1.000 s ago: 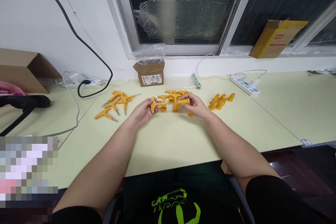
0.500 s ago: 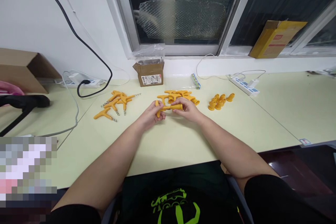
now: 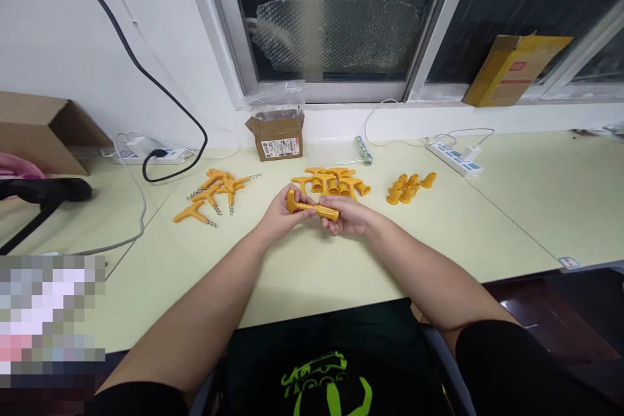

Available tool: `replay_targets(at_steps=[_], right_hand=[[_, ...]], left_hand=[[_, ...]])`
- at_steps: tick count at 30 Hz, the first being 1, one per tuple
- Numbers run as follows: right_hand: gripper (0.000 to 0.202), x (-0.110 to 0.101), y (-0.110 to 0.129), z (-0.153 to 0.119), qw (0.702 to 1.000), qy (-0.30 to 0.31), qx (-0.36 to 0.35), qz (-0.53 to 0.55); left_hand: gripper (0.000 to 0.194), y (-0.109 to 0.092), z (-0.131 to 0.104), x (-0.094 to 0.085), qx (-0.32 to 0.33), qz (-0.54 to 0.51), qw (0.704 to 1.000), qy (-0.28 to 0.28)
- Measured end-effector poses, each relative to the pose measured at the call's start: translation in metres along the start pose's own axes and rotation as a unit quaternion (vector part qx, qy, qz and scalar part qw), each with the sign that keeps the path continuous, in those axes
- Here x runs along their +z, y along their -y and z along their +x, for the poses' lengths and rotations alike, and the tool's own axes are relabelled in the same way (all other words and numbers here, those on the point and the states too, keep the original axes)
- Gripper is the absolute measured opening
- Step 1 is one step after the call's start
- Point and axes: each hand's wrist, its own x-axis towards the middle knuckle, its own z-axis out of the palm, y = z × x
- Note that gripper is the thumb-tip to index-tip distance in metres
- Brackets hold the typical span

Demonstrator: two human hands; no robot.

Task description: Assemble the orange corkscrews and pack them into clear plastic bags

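Observation:
A yellow corkscrew (image 3: 293, 202) with a T-shaped handle lies between my two hands, just above the table. My left hand (image 3: 277, 216) is closed on its handle end. Over its screw end sits a ribbed yellow sleeve (image 3: 328, 213), and my right hand (image 3: 355, 216) has its fingers closed around that. The metal screw is hidden. Just behind my hands is a group of yellow corkscrews (image 3: 336, 179) with sleeves on. To the left lie loose corkscrews (image 3: 208, 192) with bare metal spirals. Several loose yellow sleeves (image 3: 406, 192) are on the right.
At the back stand a small cardboard box (image 3: 280, 140) and a clear plastic bag (image 3: 331, 153). Power strips (image 3: 453, 159) with cables lie near the wall. A black cable (image 3: 141, 65) hangs at the left, near a larger cardboard box (image 3: 34, 123).
The sleeve end has tipped down toward me, and the spiral part that showed between handle and sleeve is now covered. My right hand has turned lower around the sleeve.

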Motion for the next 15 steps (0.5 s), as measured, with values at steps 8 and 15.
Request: replay_targets(at_steps=[8,15], right_hand=[[0.038,-0.001,0.004,-0.008,0.988,-0.003,-0.120,-0.096],[0.029,0.001,-0.001,-0.001,0.914,-0.157,-0.255,-0.274]], left_hand=[[0.056,0.000,0.002,-0.001,-0.063,-0.027,0.997,-0.033],[0.058,0.004,0.006,-0.006,-0.122,0.001,0.982,-0.147]])
